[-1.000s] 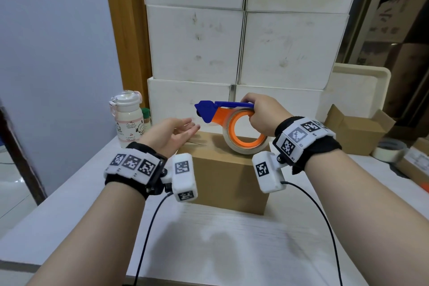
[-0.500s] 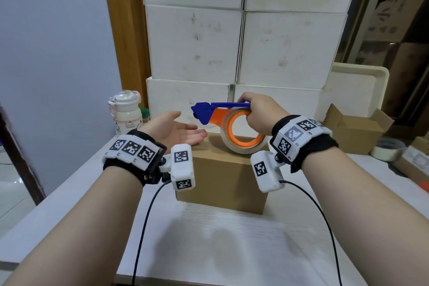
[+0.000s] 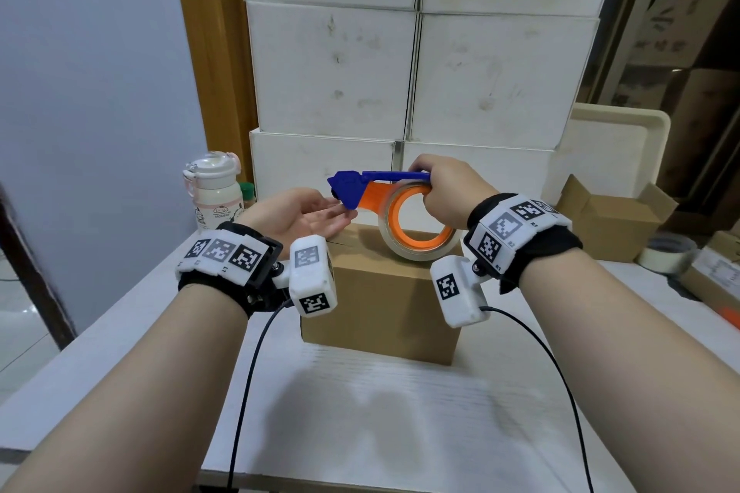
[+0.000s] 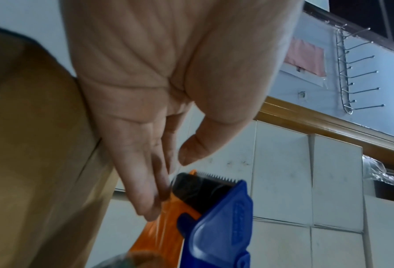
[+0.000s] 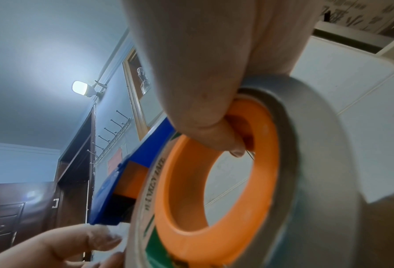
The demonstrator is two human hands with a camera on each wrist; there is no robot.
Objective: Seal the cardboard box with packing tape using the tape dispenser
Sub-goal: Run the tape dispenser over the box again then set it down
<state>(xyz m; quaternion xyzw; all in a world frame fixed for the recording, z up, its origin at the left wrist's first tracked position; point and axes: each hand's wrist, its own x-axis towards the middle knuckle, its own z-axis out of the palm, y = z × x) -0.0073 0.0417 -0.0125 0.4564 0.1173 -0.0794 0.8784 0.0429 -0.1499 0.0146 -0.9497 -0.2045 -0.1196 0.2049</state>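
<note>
Now I need the loose end of the tape before anything can go on the cardboard box (image 3: 380, 304), which sits near the middle of the table (image 3: 400, 412), toward its far edge where the white cartons (image 3: 416, 64) are stacked. Its top seam looks bare from what I can see, so I judge the sealing has not yet begun.

To do this well, I should keep my fingertips below the toothed blade (image 4: 216, 176) at the dispenser's nose, catch the tape edge just under it, and peel a short length free without letting it fold back on itself. Then I would carry that end over the box's far rim and press it down before drawing the roll toward me along the seam.

My right hand (image 3: 444, 188) is wrapped tight on the tape dispenser (image 3: 360, 190): the fingers curl through the orange core of the tape roll (image 3: 416, 228) and the thumb side bears on the blue handle. The roll hangs just above the box top; I cannot tell whether it touches.

My left hand (image 3: 298, 214) lies spread, palm up, fingers nearly straight and a little apart. It holds nothing. Its fingertips (image 4: 156, 203) are right at the orange guide under the blue nose, touching or almost so.
</note>
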